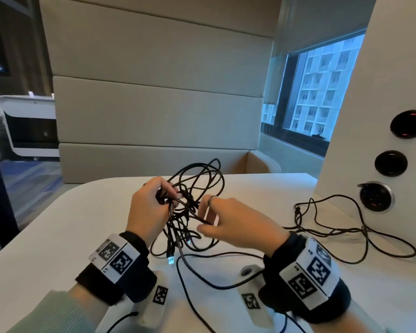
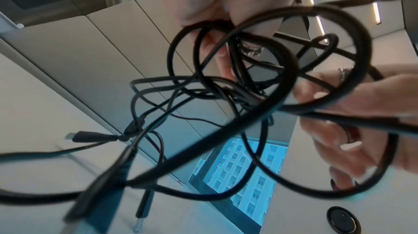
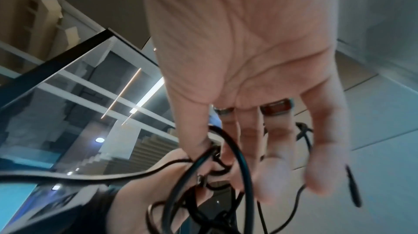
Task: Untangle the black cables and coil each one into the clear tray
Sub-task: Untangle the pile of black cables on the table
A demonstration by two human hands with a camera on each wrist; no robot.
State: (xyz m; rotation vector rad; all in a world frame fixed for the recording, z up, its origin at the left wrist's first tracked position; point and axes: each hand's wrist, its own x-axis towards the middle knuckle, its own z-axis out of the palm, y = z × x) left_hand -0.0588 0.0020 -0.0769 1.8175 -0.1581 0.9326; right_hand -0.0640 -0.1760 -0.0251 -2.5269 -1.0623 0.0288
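Holding the knotted bundle of thin black rubber-sheathed cables (image 1: 192,207) above the white tabletop (image 1: 58,227), the left hand (image 1: 151,207) clenches several loops while the right hand (image 1: 235,227) pinches one strand. Light and limp, it likely frees best from a plug end (image 1: 170,260).

We are in an office meeting booth: a high padded beige bench back (image 1: 154,92) encloses a white table (image 1: 58,224), a side panel carries round power sockets (image 1: 376,197), and the window (image 1: 322,87) faces a multi-storey building.
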